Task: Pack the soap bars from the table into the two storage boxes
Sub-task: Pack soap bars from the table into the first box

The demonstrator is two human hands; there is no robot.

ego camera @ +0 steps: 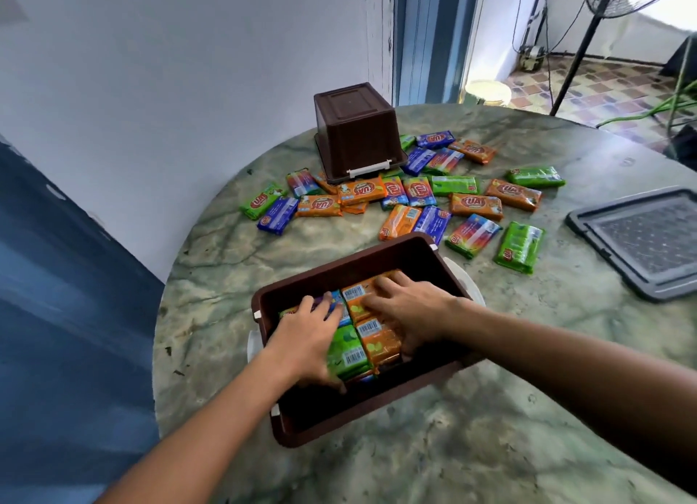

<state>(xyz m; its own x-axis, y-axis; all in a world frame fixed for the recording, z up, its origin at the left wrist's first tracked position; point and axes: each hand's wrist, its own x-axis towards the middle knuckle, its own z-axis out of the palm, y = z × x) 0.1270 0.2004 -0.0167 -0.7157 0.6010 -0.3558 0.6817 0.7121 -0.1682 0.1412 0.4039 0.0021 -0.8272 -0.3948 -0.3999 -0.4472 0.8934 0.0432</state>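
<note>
Head view, looking down on a round marbled green table [490,428]. Near the front edge stands an open brown storage box [377,258], partly filled with wrapped soap bars packed side by side, among them a green bar [347,352] and an orange bar [379,339] with barcodes facing up. Both hands are inside this box. The left hand [305,337] lies palm down on the bars at the left, fingers slightly spread and flat on the wrappers. The right hand [411,307] lies palm down on the orange bars at the right, fingers spread and pressing on them; whether either hand grips a bar cannot be told. Farther back, a second brown storage box [358,130] sits upside down, its white latch [369,170] facing the viewer. Loose soap bars [475,205] in orange, green, blue and multicoloured wrappers lie scattered between and beside the two boxes. A grey lid [641,239] rests flat at the table's right edge, well apart from both boxes.
</note>
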